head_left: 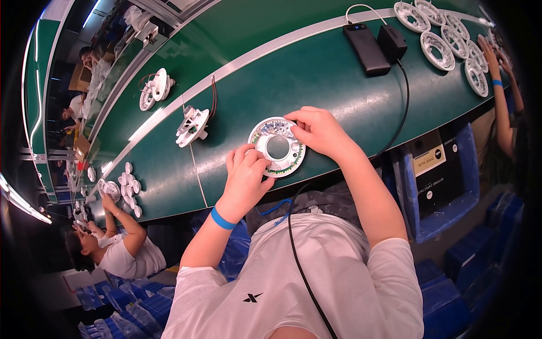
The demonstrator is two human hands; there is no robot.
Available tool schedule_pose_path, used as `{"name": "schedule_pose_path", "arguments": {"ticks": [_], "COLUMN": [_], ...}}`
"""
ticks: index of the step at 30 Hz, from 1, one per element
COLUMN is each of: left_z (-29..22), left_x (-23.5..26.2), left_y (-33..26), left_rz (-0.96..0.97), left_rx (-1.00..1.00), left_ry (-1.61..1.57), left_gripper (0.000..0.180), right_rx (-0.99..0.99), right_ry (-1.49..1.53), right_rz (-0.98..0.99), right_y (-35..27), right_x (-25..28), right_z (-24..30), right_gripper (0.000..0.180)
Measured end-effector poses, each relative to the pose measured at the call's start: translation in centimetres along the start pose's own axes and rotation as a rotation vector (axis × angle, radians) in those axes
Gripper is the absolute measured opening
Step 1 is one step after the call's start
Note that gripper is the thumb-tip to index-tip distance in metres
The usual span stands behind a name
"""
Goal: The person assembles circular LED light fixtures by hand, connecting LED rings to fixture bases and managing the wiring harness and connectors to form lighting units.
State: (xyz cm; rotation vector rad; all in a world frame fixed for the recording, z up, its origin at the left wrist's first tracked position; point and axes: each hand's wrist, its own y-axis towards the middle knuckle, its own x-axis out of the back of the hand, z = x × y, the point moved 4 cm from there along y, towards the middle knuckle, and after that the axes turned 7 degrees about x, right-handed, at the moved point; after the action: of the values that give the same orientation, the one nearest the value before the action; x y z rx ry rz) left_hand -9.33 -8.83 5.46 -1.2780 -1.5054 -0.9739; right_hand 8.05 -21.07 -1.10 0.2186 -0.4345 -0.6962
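A white ring-shaped housing (295,159) with a circuit board around its open centre rests on the green table in front of me. My left hand (243,174) curls over its near left rim, fingertips on the inner face. At the far right rim, my right hand (319,131) pinches the edge between thumb and fingers. A white assembly (193,125) with dark red wires stands to the left of the housing. Beyond it sits a similar white assembly (160,85) made of round parts.
Several white rings (437,51) lie at the far right, near another person's arms (498,85). A black power bank (364,48) and black adapter (392,42) trail a cable. A blue crate (415,203) stands below the table edge. At left, another person (127,243) handles white parts.
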Motion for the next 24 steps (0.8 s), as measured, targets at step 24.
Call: {"name": "schedule_pose_path", "arguments": {"ticks": [24], "left_z": [-0.65], "left_x": [-0.10], "left_y": [0.03], "left_rz": [0.109], "left_rx": [0.023], "left_ry": [-0.050], "left_gripper": [0.029], "right_rx": [-0.009], "right_ry": [-0.031], "right_rz": [0.031], "right_y": [0.29], "right_x": [-0.06], "right_z": [-0.33], "right_gripper": [0.026]}}
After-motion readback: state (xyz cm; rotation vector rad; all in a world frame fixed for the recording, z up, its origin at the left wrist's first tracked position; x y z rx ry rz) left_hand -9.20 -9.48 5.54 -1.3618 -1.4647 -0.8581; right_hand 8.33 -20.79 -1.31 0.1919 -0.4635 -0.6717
